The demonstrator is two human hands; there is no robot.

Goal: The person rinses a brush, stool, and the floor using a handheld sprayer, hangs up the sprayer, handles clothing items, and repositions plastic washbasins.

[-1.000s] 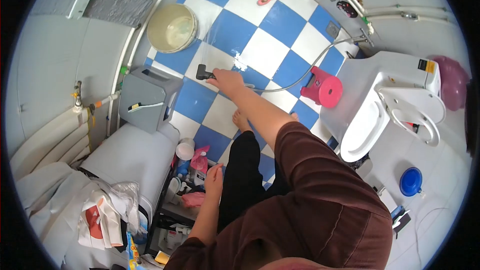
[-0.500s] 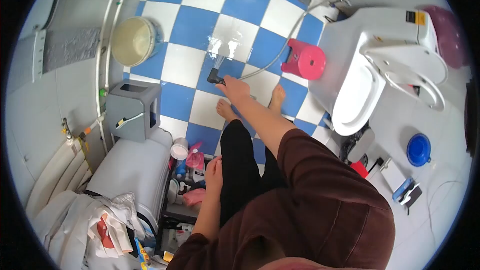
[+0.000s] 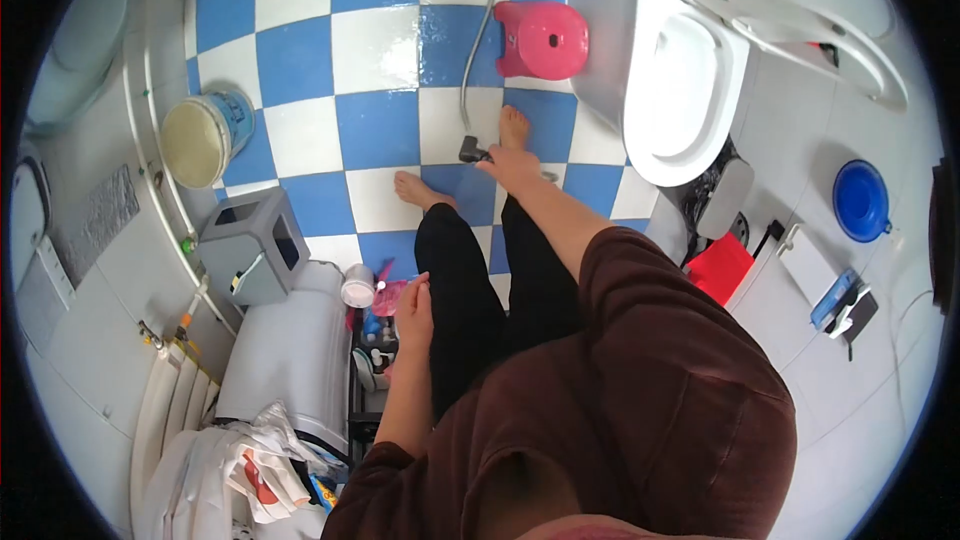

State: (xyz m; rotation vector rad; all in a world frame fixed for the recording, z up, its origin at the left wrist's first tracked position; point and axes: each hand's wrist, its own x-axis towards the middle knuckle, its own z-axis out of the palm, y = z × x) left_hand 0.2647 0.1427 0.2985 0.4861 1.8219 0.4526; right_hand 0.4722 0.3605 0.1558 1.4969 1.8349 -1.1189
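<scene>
My right hand (image 3: 513, 170) is closed around the handle of a black shower head (image 3: 470, 149), held low over the tiled floor between and ahead of my bare feet. A grey hose (image 3: 475, 55) runs up from it past a pink plastic stool (image 3: 550, 41). Whether water is flowing from it, I cannot make out. By my left thigh hangs my left hand (image 3: 414, 312), its fingers curled in with nothing visible in them. Near that hand are a white tub (image 3: 358, 286) and a rack with bottles and pink plastic, partly hidden by my arm.
The blue and white floor (image 3: 376, 130) is wet and shiny. A bucket (image 3: 195, 145), a grey box (image 3: 255, 245) and a grey-white lidded unit (image 3: 285, 360) stand left. On the right are a white toilet (image 3: 682, 90), a red dustpan-like piece (image 3: 722, 268) and a blue basin (image 3: 860, 200).
The view has shifted forward and turned, so the stool and bucket sit differently. My right hand and the shower head have come nearer my feet; the spray seen earlier no longer shows clearly.
</scene>
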